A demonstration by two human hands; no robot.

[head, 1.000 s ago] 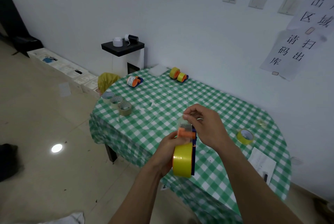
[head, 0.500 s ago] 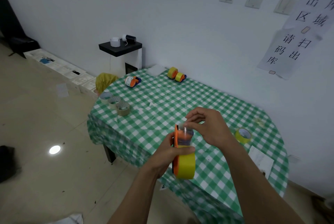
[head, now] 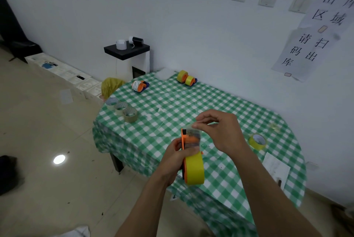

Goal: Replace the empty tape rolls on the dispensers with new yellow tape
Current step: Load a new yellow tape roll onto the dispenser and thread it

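Head view: green-checked table [head: 220, 106] on beige floor [head: 47, 131] against a white wall [head: 182, 16]. Over its near edge, the left hand [head: 176, 157] grips the orange dispenser [head: 184, 141] with yellow tape [head: 194, 169]; the right hand [head: 222, 131] pinches its tape end [head: 193, 132]

Person, seen from their own head camera. Only two limbs are in view: left hand [head: 177, 158] and right hand [head: 222, 131], each with its forearm. Both hands bare across knuckles, fingers and backs. Left forearm [head: 145, 208] bare from the wrist to the lower frame edge. Right forearm [head: 268, 198] likewise bare along its whole visible length. Both wrists uncovered. Right forearm looks the broader near the frame edge, under the wide lens. Fingernails too blurred to describe.
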